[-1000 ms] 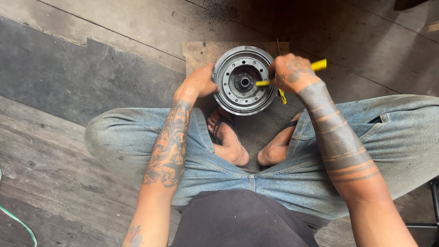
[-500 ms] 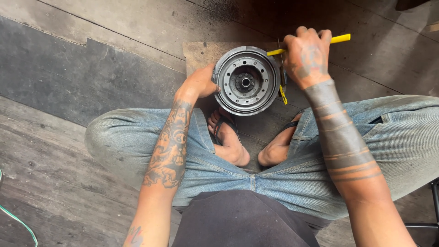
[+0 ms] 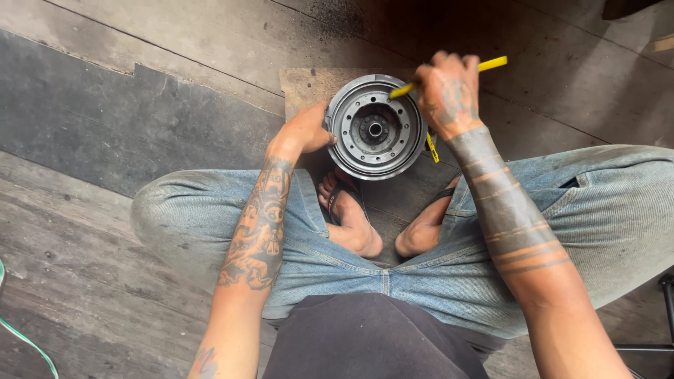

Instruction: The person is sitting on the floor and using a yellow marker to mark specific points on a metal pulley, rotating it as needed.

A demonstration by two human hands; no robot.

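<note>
A round grey metal hub [image 3: 375, 128] with a centre bore and a ring of small holes lies on a small wooden board [image 3: 305, 85] on the floor in front of my crossed legs. My left hand [image 3: 303, 131] grips the hub's left rim. My right hand [image 3: 448, 92] is closed around a thin yellow tool [image 3: 491, 64], whose tip rests on the hub's upper right face. A second short yellow piece [image 3: 431, 147] shows below my right hand at the hub's right edge.
I sit cross-legged in jeans on worn wooden floorboards, feet in sandals [image 3: 351, 210] just below the hub. A dark mat [image 3: 105, 112] covers the floor at left. A green cord [image 3: 28, 344] curls at the bottom left. A dark metal leg [image 3: 663, 309] stands at right.
My right hand lifted the yellow tool off the hub and up to the right, then brought its tip back down onto the hub's upper right face. The left hand stayed on the rim.
</note>
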